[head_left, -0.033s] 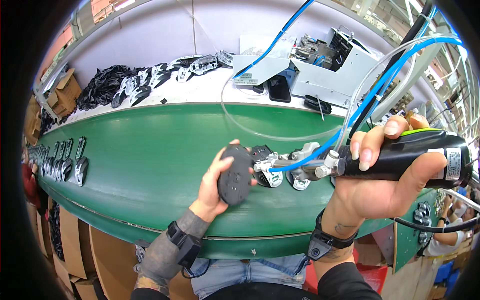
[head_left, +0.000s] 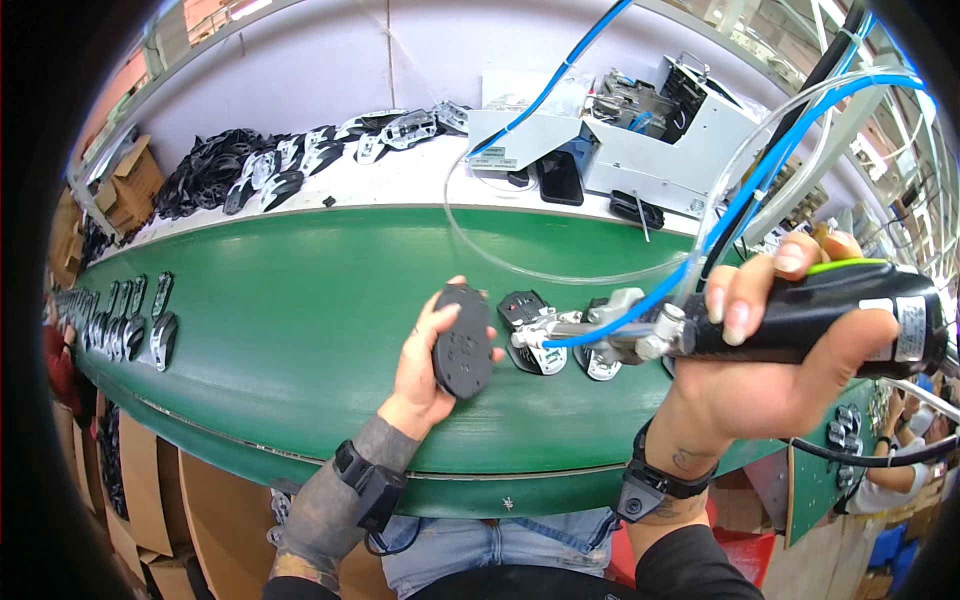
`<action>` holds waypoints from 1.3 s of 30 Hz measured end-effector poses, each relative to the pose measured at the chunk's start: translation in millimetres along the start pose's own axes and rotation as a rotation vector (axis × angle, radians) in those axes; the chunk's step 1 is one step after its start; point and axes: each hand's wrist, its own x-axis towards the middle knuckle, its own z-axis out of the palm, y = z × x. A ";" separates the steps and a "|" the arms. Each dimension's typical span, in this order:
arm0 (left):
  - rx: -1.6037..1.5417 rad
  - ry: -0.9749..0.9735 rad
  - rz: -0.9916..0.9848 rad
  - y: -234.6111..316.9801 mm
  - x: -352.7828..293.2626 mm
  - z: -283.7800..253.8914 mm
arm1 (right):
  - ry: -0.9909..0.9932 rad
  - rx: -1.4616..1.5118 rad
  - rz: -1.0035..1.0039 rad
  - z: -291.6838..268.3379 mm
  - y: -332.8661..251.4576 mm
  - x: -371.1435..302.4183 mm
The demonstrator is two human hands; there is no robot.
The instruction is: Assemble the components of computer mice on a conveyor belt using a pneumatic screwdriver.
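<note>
My left hand grips a dark, oval computer mouse above the green belt, its flat underside with small holes turned toward me. In my right hand is a black power screwdriver, lying nearly level, with its metal nose pointing left. The nose tip is apart from the mouse in my left hand. An open mouse half lies on the belt behind the nose, partly covered by it. Another mouse half beside it is also partly hidden. A blue hose runs to the nose.
The green belt spans the bench. Rows of mouse parts lie at its left. On the white shelf behind are piled black parts, a phone and a grey machine. Another person sits at far right.
My left hand and the mouse have shifted slightly left, away from the screwdriver's nose. The screwdriver has moved a little to the right.
</note>
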 end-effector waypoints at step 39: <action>-0.150 0.128 0.096 -3.8 13.3 -18.3 | -0.052 0.167 0.097 9.4 -10.8 -14.0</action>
